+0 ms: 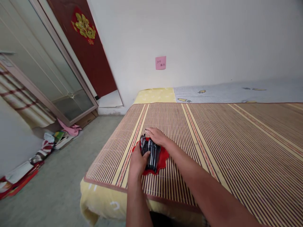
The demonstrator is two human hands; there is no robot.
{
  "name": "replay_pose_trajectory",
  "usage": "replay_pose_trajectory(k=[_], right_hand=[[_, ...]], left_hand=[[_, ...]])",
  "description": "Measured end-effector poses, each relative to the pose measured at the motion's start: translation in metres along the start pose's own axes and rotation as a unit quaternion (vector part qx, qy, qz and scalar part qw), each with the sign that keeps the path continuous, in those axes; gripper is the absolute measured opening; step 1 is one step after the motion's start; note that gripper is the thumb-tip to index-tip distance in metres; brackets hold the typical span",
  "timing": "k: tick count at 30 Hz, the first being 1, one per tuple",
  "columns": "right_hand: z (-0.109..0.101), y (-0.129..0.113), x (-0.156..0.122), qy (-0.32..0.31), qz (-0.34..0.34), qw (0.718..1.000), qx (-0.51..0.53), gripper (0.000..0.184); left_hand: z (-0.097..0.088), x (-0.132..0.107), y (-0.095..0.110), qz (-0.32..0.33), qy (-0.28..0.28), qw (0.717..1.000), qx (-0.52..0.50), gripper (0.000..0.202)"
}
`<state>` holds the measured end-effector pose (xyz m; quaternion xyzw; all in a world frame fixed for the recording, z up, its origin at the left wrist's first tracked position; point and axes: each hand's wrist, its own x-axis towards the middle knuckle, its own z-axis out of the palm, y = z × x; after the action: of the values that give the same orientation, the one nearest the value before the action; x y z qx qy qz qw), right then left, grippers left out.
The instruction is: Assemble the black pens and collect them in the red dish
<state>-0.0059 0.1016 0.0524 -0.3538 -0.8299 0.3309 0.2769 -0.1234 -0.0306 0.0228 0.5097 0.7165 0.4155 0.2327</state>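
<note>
Several black pens [152, 156] lie side by side in a bundle over a red tray with a scalloped rim [163, 157], near the front edge of the bed. My left hand [138, 160] is around the left side of the bundle, its thumb across the pens and its other fingers mostly hidden. At the far ends of the pens, my right hand [156, 136] rests with its fingers stretched out to the left, touching the bundle. Most of the tray's inside is covered by the pens and my hands.
A striped mat [224, 132] covers the bed, with yellow cloth [104, 201] hanging at its front edge. A pink note [160, 62] is on the white wall. Left are a dark red door [92, 66], a glass-panelled door [71, 91] and clutter along the floor [44, 148].
</note>
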Motion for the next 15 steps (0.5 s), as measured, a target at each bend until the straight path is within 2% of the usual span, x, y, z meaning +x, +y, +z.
replay_pose_trajectory(k=[2,4,8,12,15], right_hand=[[0.0029,-0.0025,0.0088,-0.041,-0.013,0.999,0.005,0.034],[0.004,-0.0025,0.0134,-0.065,-0.018,0.998,0.013,0.041],[0.0051,0.0004,0.0118,-0.052,-0.015,0.998,0.03,0.044],[0.0063,0.0003,0.0068,-0.076,-0.008,0.996,0.036,0.043],[0.0033,0.0035,0.0047,-0.045,0.005,0.998,0.049,0.04]], left_hand=[[-0.0007,0.0004,-0.0012,-0.009,0.0,1.0,0.009,0.054],[-0.0003,0.001,-0.0019,-0.01,-0.001,1.0,0.014,0.048],[0.0037,0.0023,-0.0034,-0.004,0.001,1.0,0.0,0.049],[0.0077,0.0031,-0.005,-0.007,0.008,1.0,0.005,0.042],[0.0085,0.0039,-0.0056,-0.005,0.02,1.0,0.021,0.039]])
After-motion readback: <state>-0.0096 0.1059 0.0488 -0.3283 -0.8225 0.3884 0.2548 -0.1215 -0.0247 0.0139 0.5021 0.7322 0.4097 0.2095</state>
